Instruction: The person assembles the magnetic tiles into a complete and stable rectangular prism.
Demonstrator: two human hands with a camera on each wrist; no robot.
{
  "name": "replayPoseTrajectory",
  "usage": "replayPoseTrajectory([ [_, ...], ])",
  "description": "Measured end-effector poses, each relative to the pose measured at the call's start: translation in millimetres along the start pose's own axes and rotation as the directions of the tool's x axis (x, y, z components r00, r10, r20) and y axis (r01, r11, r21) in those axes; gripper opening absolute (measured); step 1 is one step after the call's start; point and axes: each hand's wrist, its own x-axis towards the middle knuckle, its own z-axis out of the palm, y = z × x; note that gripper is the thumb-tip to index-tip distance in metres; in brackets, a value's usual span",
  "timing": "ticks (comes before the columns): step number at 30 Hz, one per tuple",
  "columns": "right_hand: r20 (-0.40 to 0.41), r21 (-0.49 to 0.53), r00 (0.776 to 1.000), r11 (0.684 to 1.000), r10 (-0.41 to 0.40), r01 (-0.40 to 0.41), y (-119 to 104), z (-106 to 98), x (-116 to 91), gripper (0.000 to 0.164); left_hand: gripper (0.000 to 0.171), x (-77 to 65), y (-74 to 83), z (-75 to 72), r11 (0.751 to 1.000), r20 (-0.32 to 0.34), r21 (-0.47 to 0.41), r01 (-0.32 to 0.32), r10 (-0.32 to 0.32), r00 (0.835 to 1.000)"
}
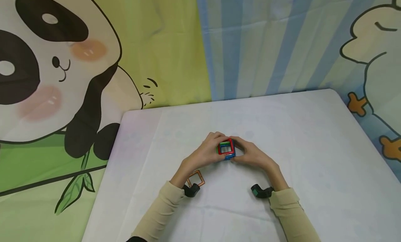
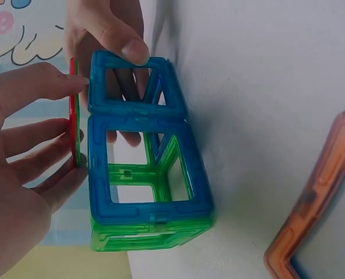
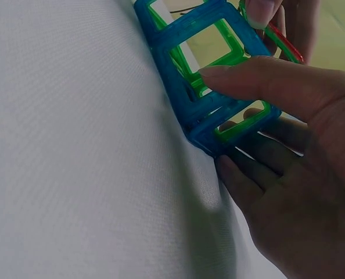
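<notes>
A hollow block of blue and green magnetic tiles (image 2: 152, 212) stands on the white tabletop, its blue frames facing the left wrist camera. My right hand (image 1: 253, 155) holds it, thumb on a blue frame and fingers around the far side, as the right wrist view shows. A thin red-and-green tile piece (image 2: 75, 113) is seen edge-on; whether it is one tile or two stacked, I cannot tell. My left hand (image 2: 21, 139) pinches it between thumb and fingers, beside the block's open-framed side. In the head view, the hands partly hide the block.
An orange square tile (image 1: 196, 178) lies on the white tabletop (image 1: 313, 148) near the left wrist. Black wrist cameras (image 1: 262, 192) sit on both forearms. A cartoon-printed curtain (image 1: 175, 43) hangs behind the table.
</notes>
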Motion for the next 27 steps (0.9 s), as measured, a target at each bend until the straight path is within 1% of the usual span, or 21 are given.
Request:
replayPoseTrajectory([
  [7,-0.005,-0.014,1.000,1.000,0.001,-0.001,-0.9,0.5,0.1,0.080,0.061,0.0,1.3,2.0,1.000,0.011,0.004,0.008,-0.008,1.000],
  [15,-0.007,-0.031,1.000,1.000,-0.004,0.004,1.9,1.1,-0.2,0.079,0.059,-0.7,1.0,2.2,1.000,0.010,0.011,0.014,-0.014,1.000],
  [20,-0.001,-0.012,1.000,1.000,0.005,-0.005,1.2,1.3,0.2,0.078,0.056,-1.1,-0.4,2.2,1.000,-0.003,0.019,0.012,-0.011,1.000],
  [27,0.000,-0.003,1.000,1.000,0.007,-0.007,2.6,2.1,0.4,0.077,0.054,-0.9,-3.5,3.8,1.000,-0.017,0.000,0.008,-0.008,1.000],
])
